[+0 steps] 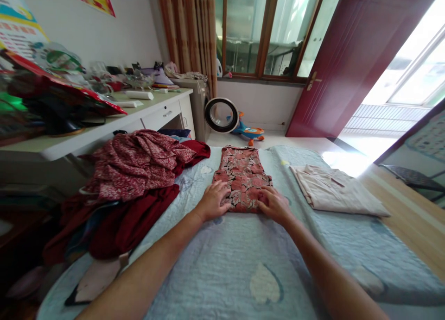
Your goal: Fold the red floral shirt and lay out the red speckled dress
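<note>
A red-and-black floral garment, folded into a narrow rectangle, lies on the pale blue quilted cover. On its near left corner rests my left hand, fingers spread over the fabric. My right hand is at the near right corner, its fingers bent and closed on the cloth there. The undersides of both hands are hidden. Off to the right, a folded cream garment lies on a folded part of the cover.
Left of the garment is a heap of crumpled red patterned clothes with dark red cloth. A white cluttered desk stands beyond it. A front-loading washer's round door hangs ajar near a blue toy ride-on. The red door stands ajar.
</note>
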### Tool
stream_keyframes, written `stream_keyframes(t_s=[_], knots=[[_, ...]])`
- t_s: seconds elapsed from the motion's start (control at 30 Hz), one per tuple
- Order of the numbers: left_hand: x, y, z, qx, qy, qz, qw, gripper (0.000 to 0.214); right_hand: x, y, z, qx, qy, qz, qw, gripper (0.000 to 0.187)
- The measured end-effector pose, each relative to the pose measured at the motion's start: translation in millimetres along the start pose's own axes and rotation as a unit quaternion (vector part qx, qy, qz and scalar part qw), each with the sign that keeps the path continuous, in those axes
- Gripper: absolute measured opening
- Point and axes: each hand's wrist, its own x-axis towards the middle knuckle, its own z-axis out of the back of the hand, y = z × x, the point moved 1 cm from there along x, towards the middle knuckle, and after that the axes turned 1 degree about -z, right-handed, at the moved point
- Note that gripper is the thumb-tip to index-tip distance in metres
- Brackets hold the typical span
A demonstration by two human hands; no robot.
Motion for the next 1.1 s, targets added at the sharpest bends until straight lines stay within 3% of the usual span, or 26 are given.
stream_keyframes(t_s=[0.1,0.23,0.37,0.7,0.93,1.1], knots=[[-24,-4,-4.8,0.025,0.016,0.015,0.999,0.053,-24,11,-3,-0.020,0.012,0.028,0.999,0.035],[-35,-3,-14.9,0.021,-0.045,0.045,0.998,0.058,-35,15,-8,-0.034,0.003,0.025,0.999,0.048],[-38,-3,-16.7,0.024,-0.104,0.034,0.994,0.053,-37,19,-8,-0.048,-0.007,0.021,0.999,0.055],[-39,-4,-14.2,0.027,-0.109,0.046,0.993,0.033,-41,22,-7,-0.065,-0.060,0.028,0.996,0.032],[-39,-3,-17.1,0.017,-0.100,0.033,0.994,0.033,-40,11,-12,-0.120,-0.117,-0.052,0.985,0.040],[-40,-5,-13.8,0.043,-0.104,0.059,0.992,0.038,-41,5,-15,-0.129,-0.126,-0.102,0.978,0.043]])
